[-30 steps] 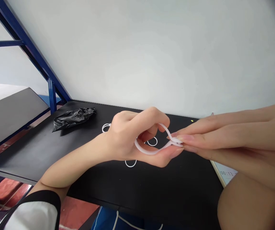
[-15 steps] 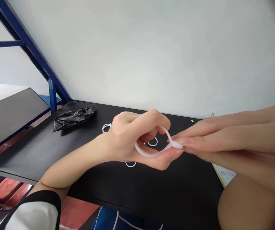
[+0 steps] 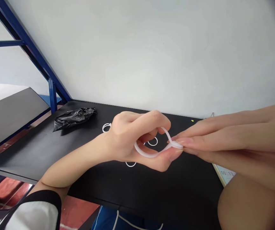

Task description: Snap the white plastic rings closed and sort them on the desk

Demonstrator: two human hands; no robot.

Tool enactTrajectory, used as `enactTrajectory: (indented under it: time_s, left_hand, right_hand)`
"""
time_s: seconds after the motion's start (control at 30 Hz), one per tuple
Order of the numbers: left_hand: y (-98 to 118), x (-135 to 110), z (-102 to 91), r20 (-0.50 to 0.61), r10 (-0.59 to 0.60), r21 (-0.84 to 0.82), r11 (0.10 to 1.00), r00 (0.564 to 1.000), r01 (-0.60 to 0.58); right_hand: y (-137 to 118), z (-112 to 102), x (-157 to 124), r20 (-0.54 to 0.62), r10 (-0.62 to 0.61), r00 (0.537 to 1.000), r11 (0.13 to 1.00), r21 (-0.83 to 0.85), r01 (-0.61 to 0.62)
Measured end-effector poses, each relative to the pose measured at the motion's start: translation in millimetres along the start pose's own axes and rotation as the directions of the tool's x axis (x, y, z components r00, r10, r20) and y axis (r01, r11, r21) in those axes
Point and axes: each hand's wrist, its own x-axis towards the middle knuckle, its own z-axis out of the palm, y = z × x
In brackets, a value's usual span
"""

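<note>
A white plastic strip [image 3: 149, 154] is bent into a loop between both hands above the black table [image 3: 91, 172]. My left hand [image 3: 132, 139] curls round the loop, thumb under it and forefinger over its top. My right hand [image 3: 223, 137] comes in from the right with fingers pressed together, pinching the loop's crossed ends at its fingertips. Three small white loops lie on the table behind and under my hands: one [image 3: 106, 127] by my left wrist, one [image 3: 153, 142] seen through the held loop, one [image 3: 130, 164] below my left palm.
A crumpled black plastic bag [image 3: 73, 117] lies at the table's back left. A blue metal frame [image 3: 39, 64] rises on the left beside a grey sloping board [image 3: 8, 115]. A white device with digits [image 3: 225, 174] sits at the right edge. A white wall stands behind.
Almost nothing has moved. My left forefinger has shifted slightly on top of the loop; both hands keep the same hold.
</note>
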Motion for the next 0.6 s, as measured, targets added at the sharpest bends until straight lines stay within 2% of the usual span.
enactTrajectory:
  time_s: [0.1, 0.23, 0.33, 0.43, 0.5, 0.6]
  left_hand:
    - [2, -1, -0.5, 0.02, -0.039, -0.001, 0.999, 0.999, 0.039]
    - [1, -2, -0.9, 0.047, -0.116, -0.046, 0.992, 0.992, 0.118]
    - [-11, 1, -1.6, 0.14, -0.137, -0.04, 0.989, 0.981, 0.144]
    - [-32, 6, -1.5, 0.197, -0.156, 0.101, 0.985, 0.968, 0.138]
    - [-46, 9, 0.0, 0.259, -0.222, 0.205, 0.964, 0.94, 0.171]
    - [-65, 13, 4.8, 0.344, -0.34, 0.293, 0.924, 0.875, 0.245]
  right_hand:
    - [-1, -2, 1, 0.031, -0.015, 0.999, 1.0, -0.025, 0.015]
    - [-2, -1, 5, 0.012, -0.012, 1.0, 0.999, -0.045, 0.013]
    - [6, 8, 14, -0.028, 0.03, 0.999, 0.998, -0.051, -0.032]
    - [23, 23, 25, -0.069, 0.108, 0.992, 0.993, -0.042, -0.111]
    - [37, 31, 29, -0.051, 0.17, 0.984, 0.985, -0.003, -0.171]
    - [48, 39, 33, -0.034, 0.232, 0.972, 0.972, 0.051, -0.23]
